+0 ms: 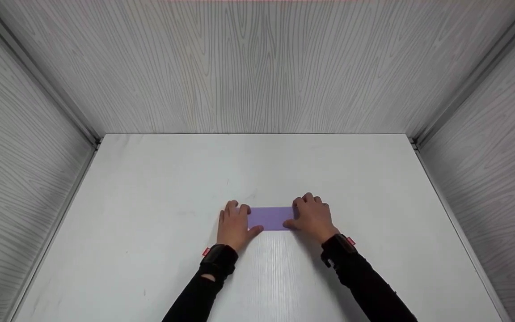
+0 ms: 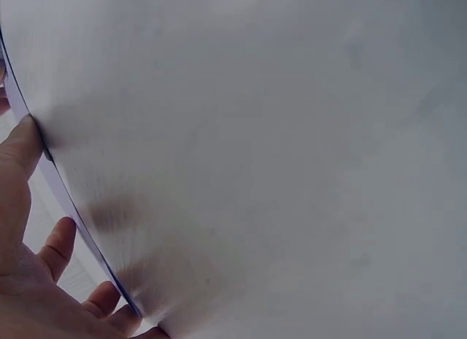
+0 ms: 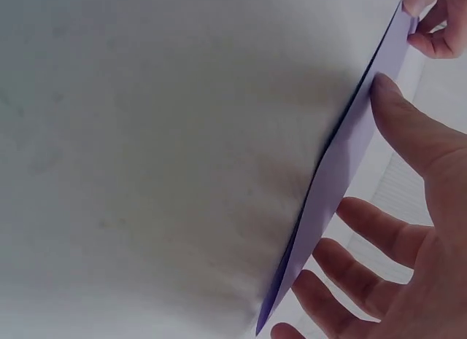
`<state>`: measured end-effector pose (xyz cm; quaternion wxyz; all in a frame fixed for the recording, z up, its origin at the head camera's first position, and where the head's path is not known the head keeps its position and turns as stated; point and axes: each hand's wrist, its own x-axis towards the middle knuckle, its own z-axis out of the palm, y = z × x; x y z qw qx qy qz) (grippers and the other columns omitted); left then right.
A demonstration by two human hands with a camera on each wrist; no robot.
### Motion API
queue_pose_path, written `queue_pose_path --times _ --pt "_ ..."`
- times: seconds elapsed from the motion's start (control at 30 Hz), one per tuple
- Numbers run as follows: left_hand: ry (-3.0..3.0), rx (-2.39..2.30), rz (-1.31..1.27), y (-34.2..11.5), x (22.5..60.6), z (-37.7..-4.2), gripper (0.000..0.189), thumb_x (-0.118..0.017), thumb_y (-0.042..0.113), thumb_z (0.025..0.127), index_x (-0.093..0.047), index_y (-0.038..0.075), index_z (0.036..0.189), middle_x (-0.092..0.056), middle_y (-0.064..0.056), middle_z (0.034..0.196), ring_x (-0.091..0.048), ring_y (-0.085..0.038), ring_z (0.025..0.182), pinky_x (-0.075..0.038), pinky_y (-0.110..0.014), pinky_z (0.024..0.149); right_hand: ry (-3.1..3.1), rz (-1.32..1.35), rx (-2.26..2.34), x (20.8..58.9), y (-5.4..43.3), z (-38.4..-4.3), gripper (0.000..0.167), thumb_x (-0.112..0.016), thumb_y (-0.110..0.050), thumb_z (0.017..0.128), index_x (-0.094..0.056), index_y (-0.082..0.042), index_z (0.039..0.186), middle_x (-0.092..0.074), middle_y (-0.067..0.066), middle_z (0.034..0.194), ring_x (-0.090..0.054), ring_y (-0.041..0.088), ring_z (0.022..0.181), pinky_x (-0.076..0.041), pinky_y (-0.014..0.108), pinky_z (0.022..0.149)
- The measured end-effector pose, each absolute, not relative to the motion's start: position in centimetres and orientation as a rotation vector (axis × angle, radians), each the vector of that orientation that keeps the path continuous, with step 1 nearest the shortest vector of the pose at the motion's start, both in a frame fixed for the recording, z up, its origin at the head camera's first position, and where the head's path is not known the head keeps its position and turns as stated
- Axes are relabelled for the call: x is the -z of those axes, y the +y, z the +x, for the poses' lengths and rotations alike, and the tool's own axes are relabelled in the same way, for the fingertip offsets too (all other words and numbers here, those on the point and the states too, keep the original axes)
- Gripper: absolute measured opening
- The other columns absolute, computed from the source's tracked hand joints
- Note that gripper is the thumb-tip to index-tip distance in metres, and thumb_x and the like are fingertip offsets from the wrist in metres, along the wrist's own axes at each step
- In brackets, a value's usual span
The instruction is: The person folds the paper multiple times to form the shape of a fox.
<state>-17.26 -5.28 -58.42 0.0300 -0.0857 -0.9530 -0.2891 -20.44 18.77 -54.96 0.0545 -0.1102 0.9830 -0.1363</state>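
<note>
A folded sheet of purple paper [image 1: 270, 218] lies as a narrow strip on the white table, a little right of centre. My left hand [image 1: 234, 227] holds its left end, thumb at the near edge and fingers at the far edge. At the other end my right hand [image 1: 314, 218] holds it the same way. In the right wrist view the layers of the purple paper [image 3: 328, 160] gape slightly along the near edge, with the right thumb [image 3: 390, 106] on it. Its edge shows thin beside the left thumb [image 2: 25, 142] in the left wrist view.
The white table [image 1: 159, 179] reaches to a grey wood-grain back panel [image 1: 257, 67]. Similar side panels stand at the left [image 1: 25, 156] and right [image 1: 485, 156], with metal strips along the corners. Black sleeves and wrist bands cover both forearms.
</note>
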Motion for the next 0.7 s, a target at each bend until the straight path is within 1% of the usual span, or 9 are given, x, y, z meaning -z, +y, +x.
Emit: queue_pose_path --times 0.17,0.33,0.5,0.7 --pt "-2.936 0.876 -0.269 -5.3 58.52 -17.21 0.054 -0.085 0.04 0.086 -0.059 0.004 0.118 -0.042 -0.023 0.138 -0.042 -0.042 0.134 -0.03 -0.06 0.115 2.969 -0.342 0.354 54.62 18.61 -20.66 0.058 -0.086 -0.054 0.079 -0.065 -0.01 0.109 -0.058 0.015 0.11 -0.056 0.039 0.104 -0.046 0.058 0.087" --pt "-2.988 0.821 -0.243 -5.09 58.33 -17.24 0.063 -0.084 0.042 0.086 -0.059 0.001 0.127 -0.043 -0.025 0.14 -0.041 -0.042 0.137 -0.03 -0.063 0.115 2.941 -0.338 0.329 54.28 18.51 -21.0 0.059 -0.088 -0.055 0.076 -0.061 -0.011 0.105 -0.056 0.013 0.106 -0.054 0.037 0.101 -0.044 0.058 0.086" --pt "-3.031 0.752 -0.22 -4.82 57.82 -17.16 0.072 -0.085 0.043 0.084 -0.059 0.002 0.136 -0.047 -0.026 0.142 -0.039 -0.043 0.141 -0.03 -0.067 0.112 2.918 -0.348 0.323 54.23 18.52 -21.15 0.057 -0.087 -0.056 0.077 -0.06 -0.013 0.102 -0.053 0.012 0.107 -0.051 0.036 0.104 -0.042 0.059 0.087" --pt "-3.053 0.694 -0.22 -4.76 57.52 -16.97 0.077 -0.085 0.045 0.084 -0.057 0.002 0.141 -0.046 -0.028 0.145 -0.037 -0.046 0.143 -0.03 -0.068 0.112 2.92 -0.378 0.295 54.26 18.49 -21.24 0.058 -0.087 -0.058 0.077 -0.06 -0.012 0.101 -0.052 0.015 0.112 -0.049 0.039 0.11 -0.043 0.062 0.09"
